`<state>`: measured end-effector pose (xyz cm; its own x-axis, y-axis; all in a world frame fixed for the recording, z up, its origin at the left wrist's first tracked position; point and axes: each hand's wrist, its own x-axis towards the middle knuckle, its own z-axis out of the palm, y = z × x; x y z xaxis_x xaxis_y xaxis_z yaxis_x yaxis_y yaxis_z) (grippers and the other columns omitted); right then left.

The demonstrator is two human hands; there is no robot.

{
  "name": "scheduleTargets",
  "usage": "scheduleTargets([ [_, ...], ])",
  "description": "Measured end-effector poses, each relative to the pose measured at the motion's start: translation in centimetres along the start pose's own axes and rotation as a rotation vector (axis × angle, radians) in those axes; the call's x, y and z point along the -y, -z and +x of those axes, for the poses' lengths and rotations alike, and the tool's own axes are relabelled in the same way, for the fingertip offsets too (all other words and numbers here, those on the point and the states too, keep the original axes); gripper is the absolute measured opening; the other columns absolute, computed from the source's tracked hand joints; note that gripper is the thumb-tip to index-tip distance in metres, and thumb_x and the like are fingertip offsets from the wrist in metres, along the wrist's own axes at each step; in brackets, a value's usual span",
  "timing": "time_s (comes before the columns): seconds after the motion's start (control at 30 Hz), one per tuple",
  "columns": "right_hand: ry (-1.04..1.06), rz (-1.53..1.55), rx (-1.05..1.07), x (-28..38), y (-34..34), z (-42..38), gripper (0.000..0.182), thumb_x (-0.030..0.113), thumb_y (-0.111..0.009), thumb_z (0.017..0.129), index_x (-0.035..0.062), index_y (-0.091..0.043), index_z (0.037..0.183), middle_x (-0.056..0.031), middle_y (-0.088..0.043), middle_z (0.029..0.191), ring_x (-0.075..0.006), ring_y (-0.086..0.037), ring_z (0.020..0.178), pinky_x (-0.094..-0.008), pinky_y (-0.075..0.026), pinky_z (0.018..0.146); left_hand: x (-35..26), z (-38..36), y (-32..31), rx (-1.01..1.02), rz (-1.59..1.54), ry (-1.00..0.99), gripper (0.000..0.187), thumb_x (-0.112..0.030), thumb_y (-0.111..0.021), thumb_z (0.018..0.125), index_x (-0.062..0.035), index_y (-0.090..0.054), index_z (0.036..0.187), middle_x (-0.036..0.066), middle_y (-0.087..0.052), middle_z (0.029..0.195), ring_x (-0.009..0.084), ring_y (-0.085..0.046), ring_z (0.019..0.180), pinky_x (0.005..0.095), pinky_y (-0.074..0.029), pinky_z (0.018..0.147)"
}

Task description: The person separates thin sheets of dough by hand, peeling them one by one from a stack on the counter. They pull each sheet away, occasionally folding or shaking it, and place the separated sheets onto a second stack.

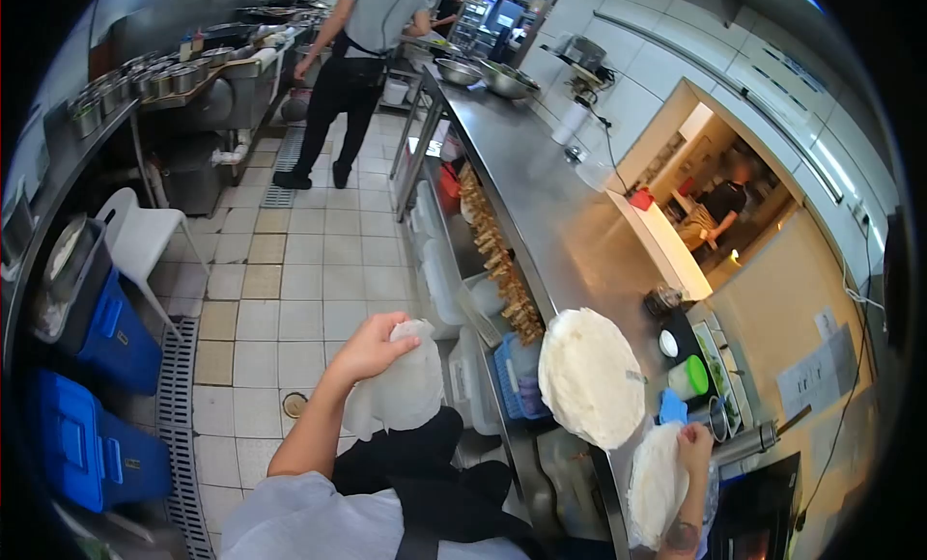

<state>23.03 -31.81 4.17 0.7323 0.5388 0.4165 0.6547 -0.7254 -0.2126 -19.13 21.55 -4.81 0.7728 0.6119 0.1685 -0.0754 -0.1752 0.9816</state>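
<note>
My left hand [379, 348] grips the upper edge of a thin pale sheet [410, 386], which hangs over my lap beside the counter. At the lower right, my right hand [693, 446] has its fingers pressed together at the edge of a second whitish stack [657, 483]. Between the hands, a large round stack of pale flat sheets [591, 378] lies on the steel counter [541, 183], partly over its front edge.
A green-lidded tub [688, 377] and a blue cloth [673, 406] sit right of the round stack. Blue bins [97, 444] and a white chair [145, 232] stand left. One person [357, 68] stands ahead in the aisle; another [724, 203] is beyond the hatch.
</note>
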Motion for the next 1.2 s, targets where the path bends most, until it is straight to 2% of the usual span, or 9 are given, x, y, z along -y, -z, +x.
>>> scheduleTargets([
  [0.17,-0.054,0.019,-0.177,-0.6,0.3,0.8,0.013,0.002,-0.067,0.069,0.0008,-0.058,0.078,-0.0113,-0.055,0.069,-0.0229,-0.054,0.063,-0.0339,-0.045,0.060,0.5,-0.2,0.6,-0.004,0.073,-0.007,0.017,-0.017,-0.066,0.085,-0.0014,-0.060,0.087,0.002,-0.058,0.071,0.0107,-0.051,0.068,0.0304,-0.044,0.063],
  [0.2,-0.029,0.005,-0.087,-1.0,0.1,0.9,0.015,0.001,-0.067,0.069,0.0008,-0.059,0.081,-0.0091,-0.056,0.068,-0.0205,-0.054,0.061,-0.0319,-0.045,0.060,0.1,-0.2,0.5,-0.002,0.088,-0.020,0.017,-0.017,-0.066,0.085,-0.0016,-0.060,0.086,0.001,-0.058,0.071,0.0103,-0.051,0.068,0.0301,-0.044,0.062],
  [0.3,-0.150,0.170,0.055,-0.6,-0.6,0.4,0.012,0.003,-0.066,0.073,0.0004,-0.060,0.083,-0.0041,-0.056,0.069,-0.0131,-0.055,0.063,-0.0272,-0.046,0.062,-1.5,-0.6,0.3,0.003,0.066,0.035,0.014,-0.015,-0.065,0.087,-0.0038,-0.057,0.085,-0.003,-0.053,0.071,0.0065,-0.046,0.068,0.0266,-0.041,0.060],
  [0.4,-0.171,0.235,0.035,1.4,-0.3,0.0,0.013,0.004,-0.066,0.074,0.0003,-0.061,0.085,-0.0046,-0.057,0.072,-0.0134,-0.055,0.067,-0.0270,-0.046,0.064,-1.5,-0.7,0.3,0.006,0.046,0.033,0.014,-0.015,-0.065,0.087,-0.0037,-0.057,0.084,-0.004,-0.053,0.070,0.0065,-0.046,0.068,0.0263,-0.041,0.060],
  [0.6,0.016,0.125,0.018,2.9,0.0,-1.2,0.015,0.001,-0.065,0.072,0.0008,-0.061,0.086,-0.0095,-0.058,0.079,-0.0208,-0.057,0.070,-0.0320,-0.046,0.065,-1.1,-0.5,0.3,0.007,0.072,0.032,0.014,-0.015,-0.064,0.088,-0.0033,-0.058,0.086,-0.003,-0.055,0.072,0.0067,-0.049,0.069,0.0263,-0.043,0.062],
  [0.7,0.140,0.035,-0.016,2.4,-0.3,-1.0,0.013,-0.001,-0.065,0.072,0.0006,-0.059,0.083,-0.0118,-0.056,0.077,-0.0253,-0.056,0.068,-0.0346,-0.046,0.066,-0.9,-0.5,0.3,0.007,0.060,-0.005,0.013,-0.015,-0.064,0.088,-0.0030,-0.058,0.087,-0.003,-0.056,0.073,0.0067,-0.049,0.070,0.0263,-0.043,0.063],
  [0.8,0.181,-0.068,-0.014,3.1,-0.3,-1.0,0.012,-0.002,-0.064,0.072,0.0001,-0.057,0.081,-0.0131,-0.056,0.077,-0.0263,-0.055,0.069,-0.0353,-0.045,0.066,-0.9,-0.4,0.1,0.019,0.033,0.047,0.013,-0.014,-0.064,0.088,-0.0029,-0.058,0.087,-0.003,-0.056,0.073,0.0070,-0.049,0.069,0.0261,-0.043,0.063],
  [0.9,0.108,0.012,-0.019,4.4,-0.3,-1.1,0.011,-0.004,-0.064,0.073,-0.0019,-0.057,0.082,-0.0150,-0.056,0.078,-0.0290,-0.055,0.067,-0.0363,-0.045,0.064,-1.1,-0.5,0.1,0.010,0.040,0.046,0.013,-0.015,-0.064,0.088,-0.0031,-0.058,0.087,-0.002,-0.055,0.073,0.0072,-0.048,0.069,0.0260,-0.043,0.063],
  [1.2,0.089,-0.007,-0.003,4.8,0.0,-1.0,0.017,-0.007,-0.066,0.070,-0.0005,-0.058,0.083,-0.0130,-0.054,0.074,-0.0266,-0.054,0.066,-0.0355,-0.044,0.062,-2.0,-0.9,0.7,0.003,0.073,0.054,0.014,-0.016,-0.065,0.088,-0.0033,-0.058,0.086,-0.002,-0.055,0.073,0.0083,-0.049,0.070,0.0269,-0.043,0.064],
])
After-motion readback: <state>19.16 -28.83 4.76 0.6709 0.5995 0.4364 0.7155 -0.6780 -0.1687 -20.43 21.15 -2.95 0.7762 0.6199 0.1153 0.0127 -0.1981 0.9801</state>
